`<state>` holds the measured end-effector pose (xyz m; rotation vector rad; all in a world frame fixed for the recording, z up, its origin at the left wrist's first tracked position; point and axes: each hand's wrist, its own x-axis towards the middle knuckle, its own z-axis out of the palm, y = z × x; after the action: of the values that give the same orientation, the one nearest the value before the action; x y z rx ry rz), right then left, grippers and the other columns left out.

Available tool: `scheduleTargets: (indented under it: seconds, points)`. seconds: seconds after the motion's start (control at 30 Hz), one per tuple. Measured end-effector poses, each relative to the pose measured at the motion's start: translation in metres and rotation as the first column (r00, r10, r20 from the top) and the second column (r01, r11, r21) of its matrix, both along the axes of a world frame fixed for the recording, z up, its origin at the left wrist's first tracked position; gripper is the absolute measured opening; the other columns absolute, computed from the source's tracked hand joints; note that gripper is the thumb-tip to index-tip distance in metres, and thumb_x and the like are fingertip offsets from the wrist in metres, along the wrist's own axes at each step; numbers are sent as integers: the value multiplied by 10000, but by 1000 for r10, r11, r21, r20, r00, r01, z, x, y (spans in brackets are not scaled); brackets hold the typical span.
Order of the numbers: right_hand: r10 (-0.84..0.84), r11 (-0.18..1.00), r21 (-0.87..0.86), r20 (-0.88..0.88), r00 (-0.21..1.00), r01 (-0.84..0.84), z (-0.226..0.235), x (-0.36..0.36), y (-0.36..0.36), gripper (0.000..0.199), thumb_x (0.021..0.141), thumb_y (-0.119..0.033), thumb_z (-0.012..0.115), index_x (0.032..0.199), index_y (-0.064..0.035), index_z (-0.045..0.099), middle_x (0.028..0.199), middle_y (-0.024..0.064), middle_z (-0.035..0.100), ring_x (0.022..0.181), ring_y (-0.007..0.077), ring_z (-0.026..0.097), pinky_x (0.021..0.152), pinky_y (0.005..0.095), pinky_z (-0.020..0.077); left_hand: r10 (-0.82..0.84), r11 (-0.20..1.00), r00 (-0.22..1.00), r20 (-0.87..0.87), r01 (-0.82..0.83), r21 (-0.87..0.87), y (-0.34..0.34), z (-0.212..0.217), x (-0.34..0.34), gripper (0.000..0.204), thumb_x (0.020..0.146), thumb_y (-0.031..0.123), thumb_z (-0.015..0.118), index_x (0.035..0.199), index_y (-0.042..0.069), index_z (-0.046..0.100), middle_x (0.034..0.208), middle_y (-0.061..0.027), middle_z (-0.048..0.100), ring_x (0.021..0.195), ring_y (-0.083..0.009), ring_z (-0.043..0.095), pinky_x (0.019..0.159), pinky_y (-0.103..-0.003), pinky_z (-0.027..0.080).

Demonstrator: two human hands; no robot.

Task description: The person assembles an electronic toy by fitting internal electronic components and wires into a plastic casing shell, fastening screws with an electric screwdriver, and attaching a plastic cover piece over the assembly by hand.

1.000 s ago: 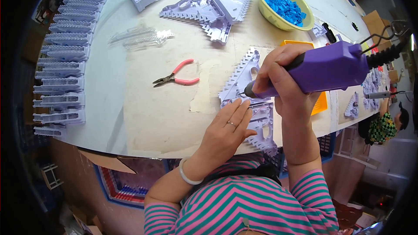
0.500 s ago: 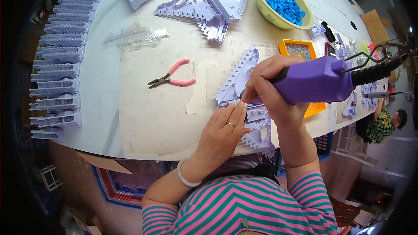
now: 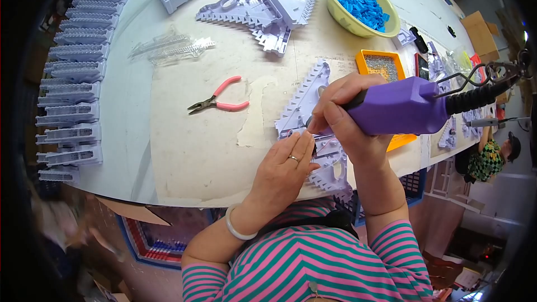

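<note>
- Two hands show in the head view. My left hand [image 3: 281, 166] lies flattened, fingers extended together, fingertips on the pale lilac triangular plastic part with toothed edges [image 3: 302, 99]. It is not clenched; anything beneath the fingertips is hidden.
- My right hand [image 3: 349, 120] grasps the purple plastic-bodied power tool with black rear sleeve [image 3: 400, 106] near its front. My fingers hide the tip.
- Part location: on the beige sheet [image 3: 179, 156] covering the table, directly before me, under both hands.
- Handling, as judged: the part should be light, stiff and smooth, liable to slide. Its thin teeth may snap; hold by the broad flat face, clear of the teeth.
- Tool, as judged: the heavier item; grip the front barrel.
- Adjacent: pink-handled metal pliers [image 3: 211, 102] lie left of the part; an orange plastic tray [image 3: 381, 53] of small metallic pieces sits beyond my right hand.
</note>
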<state>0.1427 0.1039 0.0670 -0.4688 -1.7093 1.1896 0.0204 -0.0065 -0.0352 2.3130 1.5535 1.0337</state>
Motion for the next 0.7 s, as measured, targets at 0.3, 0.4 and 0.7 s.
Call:
scheduleTargets:
  seconds: [0.3, 0.4, 0.7]
  points:
    - [-82, 959, -277, -97, 992, 52, 4, -9, -6, 92, 872, 77, 720, 910, 15, 662, 820, 76, 687, 703, 147, 706, 640, 272, 585, -42, 999, 999, 17, 42, 8, 1, -1, -2, 534, 915, 237, 739, 1325, -78, 607, 1354, -194, 626, 1277, -336, 579, 1066, -445, 493]
    - [-95, 953, -298, -104, 990, 60, 2, -10, -3, 125, 872, 88, 720, 939, 9, 649, 821, 63, 677, 700, 142, 701, 637, 271, 586, -48, 999, 999, 12, 48, -2, 2, -1, -2, 537, 911, 221, 743, 1330, -81, 598, 1358, -196, 619, 1277, -337, 577, 1063, -445, 495]
    - [-83, 944, -327, -106, 991, 44, 1, -11, 6, 149, 871, 94, 720, 942, 1, 627, 798, 51, 664, 705, 138, 701, 632, 272, 588, 4, 1000, 1000, 20, -4, 25, 3, -2, 0, 495, 876, 184, 778, 1297, -39, 642, 1361, -133, 641, 1247, -307, 603, 1014, -414, 520]
